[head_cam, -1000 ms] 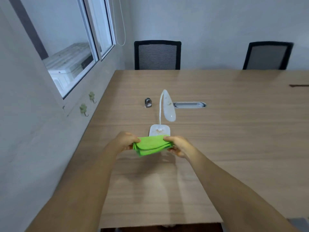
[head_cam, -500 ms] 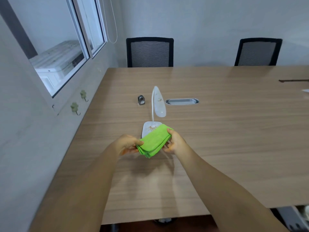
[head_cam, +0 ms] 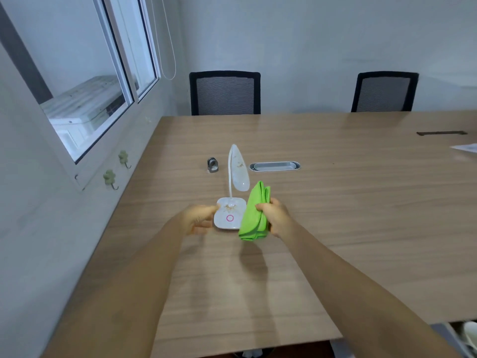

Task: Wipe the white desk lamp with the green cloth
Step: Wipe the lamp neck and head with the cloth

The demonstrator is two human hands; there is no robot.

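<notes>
The white desk lamp (head_cam: 230,215) stands on the wooden table (head_cam: 335,202), its curved neck rising to a long head. Brown specks dirty the head and the base, which carries a pink ring mark. My right hand (head_cam: 277,218) grips the folded green cloth (head_cam: 254,211), held upright just right of the lamp base. At the base's left edge is my left hand (head_cam: 200,218), fingers apart and blurred; I cannot tell whether it touches the base.
A small grey metal object (head_cam: 212,165) and a metal cable slot (head_cam: 274,166) lie behind the lamp. Two black chairs (head_cam: 225,93) stand at the far side. The wall with a window and two green hooks (head_cam: 110,177) runs along the left.
My left hand has let go of the cloth and moved to the lamp base's left side. The right hand now holds the cloth alone, turned upright to the right of the base.
</notes>
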